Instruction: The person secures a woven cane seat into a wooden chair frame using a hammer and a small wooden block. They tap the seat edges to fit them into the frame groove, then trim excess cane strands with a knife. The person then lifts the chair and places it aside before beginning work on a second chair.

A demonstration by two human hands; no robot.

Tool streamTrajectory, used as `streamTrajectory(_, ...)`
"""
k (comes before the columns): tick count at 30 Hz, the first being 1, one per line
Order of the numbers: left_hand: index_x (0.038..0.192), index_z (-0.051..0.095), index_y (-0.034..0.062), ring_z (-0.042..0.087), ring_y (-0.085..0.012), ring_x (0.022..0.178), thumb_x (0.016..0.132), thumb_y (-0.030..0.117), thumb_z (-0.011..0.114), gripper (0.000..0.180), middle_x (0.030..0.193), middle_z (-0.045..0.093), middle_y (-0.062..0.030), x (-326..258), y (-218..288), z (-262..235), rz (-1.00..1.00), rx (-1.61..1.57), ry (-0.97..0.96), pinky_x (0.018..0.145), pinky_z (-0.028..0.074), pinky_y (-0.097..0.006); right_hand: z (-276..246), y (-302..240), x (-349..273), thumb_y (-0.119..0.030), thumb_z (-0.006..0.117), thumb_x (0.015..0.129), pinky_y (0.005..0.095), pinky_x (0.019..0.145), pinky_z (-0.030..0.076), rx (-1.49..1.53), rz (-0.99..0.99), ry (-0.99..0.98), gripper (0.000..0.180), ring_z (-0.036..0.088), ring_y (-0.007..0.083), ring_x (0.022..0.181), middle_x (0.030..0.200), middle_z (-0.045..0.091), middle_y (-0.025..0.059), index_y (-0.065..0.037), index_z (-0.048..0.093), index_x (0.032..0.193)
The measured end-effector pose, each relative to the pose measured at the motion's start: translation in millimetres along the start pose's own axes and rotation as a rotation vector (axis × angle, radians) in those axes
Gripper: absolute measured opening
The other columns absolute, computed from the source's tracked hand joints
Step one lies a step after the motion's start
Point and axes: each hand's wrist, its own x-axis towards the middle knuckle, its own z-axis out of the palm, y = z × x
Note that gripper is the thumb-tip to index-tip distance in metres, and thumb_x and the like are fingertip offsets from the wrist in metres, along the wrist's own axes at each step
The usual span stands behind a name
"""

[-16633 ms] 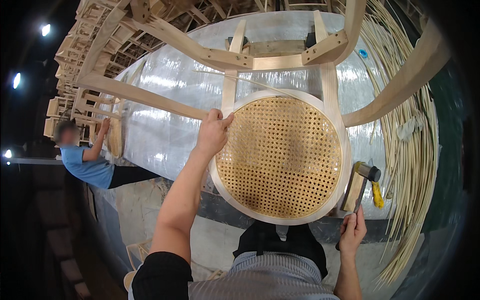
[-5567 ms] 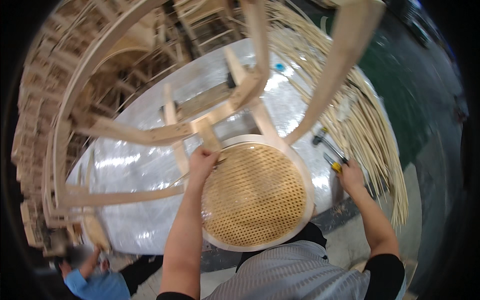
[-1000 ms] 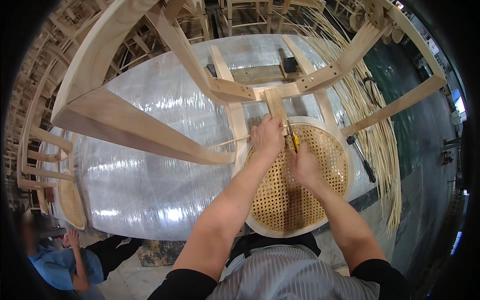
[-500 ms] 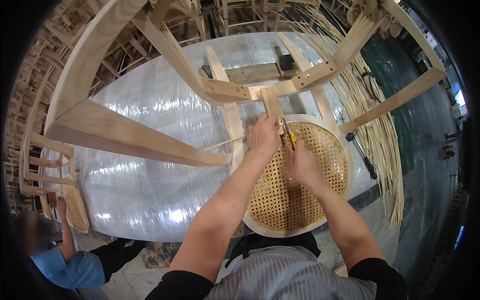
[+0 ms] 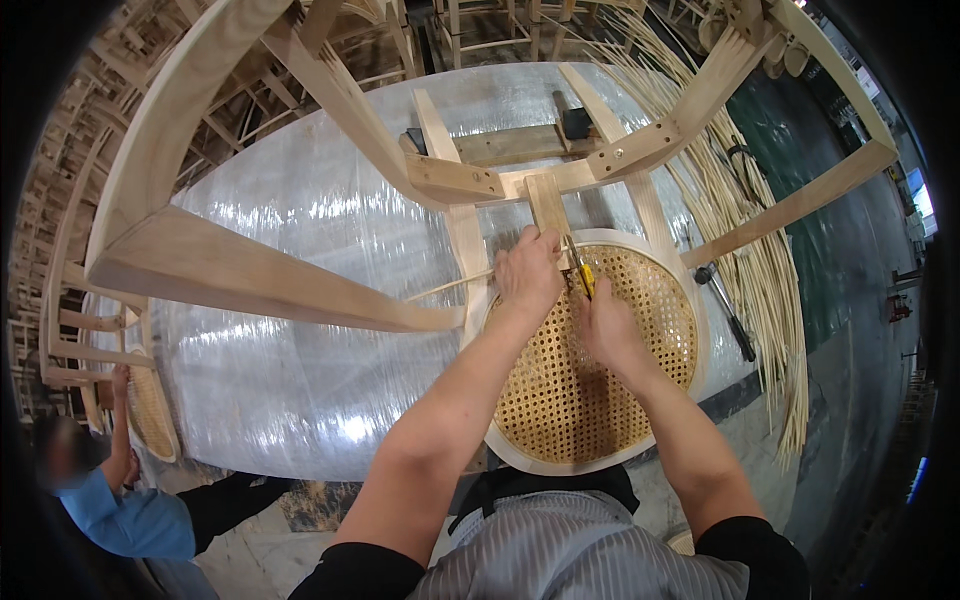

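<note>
Lying beside woven cane seat [image 5: 590, 370]: hammer [image 5: 725, 308], reed bundle [image 5: 760, 260]. Right hand [image 5: 608, 325] is gripping yellow-handled tool [image 5: 580, 275]; left hand [image 5: 528, 275] is pressing closed on seat rim.

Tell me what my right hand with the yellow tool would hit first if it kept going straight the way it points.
Probably the pale wooden rim at the far edge of the cane seat. The right hand points its yellow tool up and away along the weave, beside the left hand. Beyond the rim stands an upright slat; depth is unclear.
</note>
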Motion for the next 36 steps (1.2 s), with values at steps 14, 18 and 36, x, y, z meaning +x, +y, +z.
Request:
streamTrajectory(14, 0.096, 0.066, 0.0115, 0.068, -0.0370, 0.098, 0.097, 0.013, 0.065, 0.002, 0.104, 0.065, -0.0093, -1.3, 4.4, -2.3, -0.017, 0.017, -0.016, 0.090, 0.047, -0.053, 2.1, 4.6, 0.8, -0.014, 0.055, 0.107, 0.0624, 0.067, 0.053, 0.065, -0.047, 0.020, 0.025, 0.067, 0.0542, 0.073, 0.079, 0.067, 0.0325, 0.007, 0.045, 0.117)
streamTrajectory(18, 0.098, 0.065, 0.0118, 0.068, -0.0368, 0.099, 0.098, 0.014, 0.065, 0.002, 0.105, 0.065, -0.0091, 4.0, 3.9, -7.5, -0.012, 0.038, -0.034, 0.090, 0.047, -0.053, 4.8, 9.3, -5.1, -0.015, 0.055, 0.107, 0.0626, 0.068, 0.053, 0.038, -0.049, 0.012, 0.025, 0.067, 0.0550, 0.073, 0.079, 0.067, 0.0322, 0.006, 0.044, 0.114)
streamTrajectory(36, 0.105, 0.069, 0.0097, 0.067, -0.0389, 0.106, 0.097, 0.017, 0.070, 0.011, 0.111, 0.067, -0.0134, 9.6, 11.9, -20.5, -0.055, 0.017, -0.119, 0.091, 0.052, -0.051, -1.0, 0.8, -3.1, -0.020, 0.053, 0.108, 0.0599, 0.072, 0.053, 0.039, 0.050, -0.072, 0.030, 0.069, 0.0527, 0.079, 0.085, 0.069, 0.0341, 0.007, 0.041, 0.115)
